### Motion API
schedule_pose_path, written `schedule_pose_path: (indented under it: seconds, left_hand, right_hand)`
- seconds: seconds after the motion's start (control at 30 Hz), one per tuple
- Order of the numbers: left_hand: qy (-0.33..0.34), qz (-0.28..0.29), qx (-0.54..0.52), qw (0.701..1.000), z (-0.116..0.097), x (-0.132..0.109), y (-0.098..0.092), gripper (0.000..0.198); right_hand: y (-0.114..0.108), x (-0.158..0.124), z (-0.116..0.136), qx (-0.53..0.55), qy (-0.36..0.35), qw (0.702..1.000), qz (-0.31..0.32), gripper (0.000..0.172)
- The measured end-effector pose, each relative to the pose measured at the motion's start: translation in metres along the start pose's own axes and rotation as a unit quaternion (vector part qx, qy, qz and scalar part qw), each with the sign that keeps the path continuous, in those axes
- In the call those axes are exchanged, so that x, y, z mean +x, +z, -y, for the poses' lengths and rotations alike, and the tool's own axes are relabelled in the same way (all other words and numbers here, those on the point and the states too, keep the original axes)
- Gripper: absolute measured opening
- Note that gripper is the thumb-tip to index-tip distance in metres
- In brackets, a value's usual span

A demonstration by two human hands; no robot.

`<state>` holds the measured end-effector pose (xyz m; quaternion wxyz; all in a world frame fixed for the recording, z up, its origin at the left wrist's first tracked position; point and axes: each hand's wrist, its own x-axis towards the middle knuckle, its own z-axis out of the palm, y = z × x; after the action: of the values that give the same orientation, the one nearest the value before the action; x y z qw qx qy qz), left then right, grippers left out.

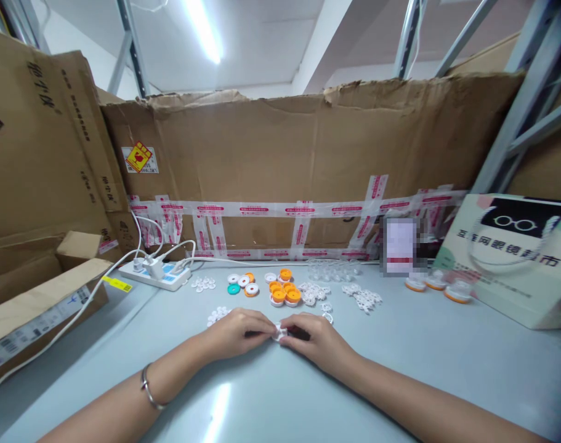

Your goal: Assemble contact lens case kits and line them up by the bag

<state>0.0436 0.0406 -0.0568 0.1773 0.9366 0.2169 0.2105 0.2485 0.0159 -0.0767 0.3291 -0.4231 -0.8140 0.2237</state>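
Observation:
My left hand (236,332) and my right hand (314,337) meet at the middle of the grey table (400,357), fingers curled. Between their fingertips they pinch a small white plastic piece (279,333). A silver bracelet (149,387) sits on my left wrist. Just beyond the hands lie orange round caps (284,292), a teal cap (233,288), white-and-orange rings (246,281) and heaps of small white pieces (364,298). More small white pieces (217,315) lie beside my left hand.
A white power strip (154,274) with plugs and cables lies at the left rear. An open cardboard box (35,307) stands at the left edge. A taped cardboard wall (308,166) closes the back. A printed paper bag (511,258) and orange-rimmed lids (435,284) sit at the right.

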Motion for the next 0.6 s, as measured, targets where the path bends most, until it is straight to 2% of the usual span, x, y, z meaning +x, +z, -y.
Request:
schedule_pose_path:
  seconds: [0.3,0.6]
  left_hand:
    - [0.011,0.007,0.024,1.000,0.0029,-0.0019,0.0019,0.025]
    - [0.010,0.004,0.031,0.999,0.0030,-0.0031,0.0023,0.026]
  right_hand:
    - [0.0026,-0.0008,-0.0023,-0.009,-0.038,0.999,-0.001,0.014]
    - [0.0034,-0.0020,-0.0014,-0.024,-0.034,0.999,-0.003,0.014]
